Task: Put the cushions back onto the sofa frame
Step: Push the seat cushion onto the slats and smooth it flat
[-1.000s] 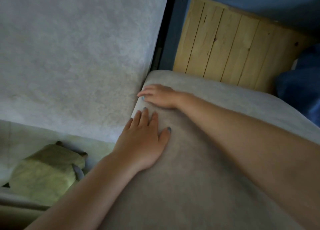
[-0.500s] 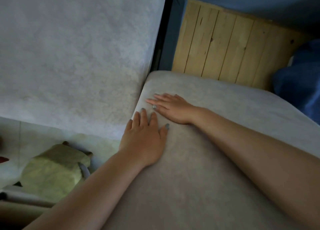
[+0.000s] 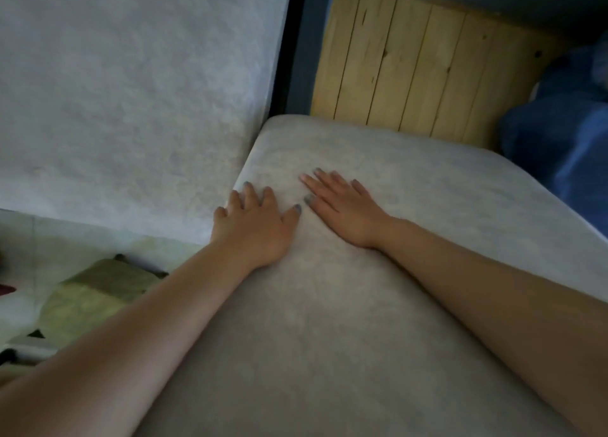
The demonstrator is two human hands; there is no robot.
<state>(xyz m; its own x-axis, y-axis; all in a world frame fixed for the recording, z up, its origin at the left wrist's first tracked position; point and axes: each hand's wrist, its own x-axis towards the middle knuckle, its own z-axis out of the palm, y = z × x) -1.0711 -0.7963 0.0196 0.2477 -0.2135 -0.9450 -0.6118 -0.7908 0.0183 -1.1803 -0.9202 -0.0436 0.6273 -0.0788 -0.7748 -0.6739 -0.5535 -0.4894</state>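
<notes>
A large grey cushion fills the lower middle and right of the head view. A second pale grey cushion lies beside it on the left, their edges meeting. My left hand presses flat on the near cushion's left edge, fingers spread toward the seam. My right hand lies flat on the same cushion just to the right, fingers straight and pointing left. Neither hand holds anything. The wooden slatted sofa frame shows beyond the cushion's far edge.
Blue fabric lies at the right edge beside the frame. A crumpled green cloth sits on the pale floor at the lower left. A dark vertical bar runs between the left cushion and the wood.
My right hand has slid back from the cushion's left edge toward the right and now lies flat. My left hand stays near the seam, fingers spread slightly more.
</notes>
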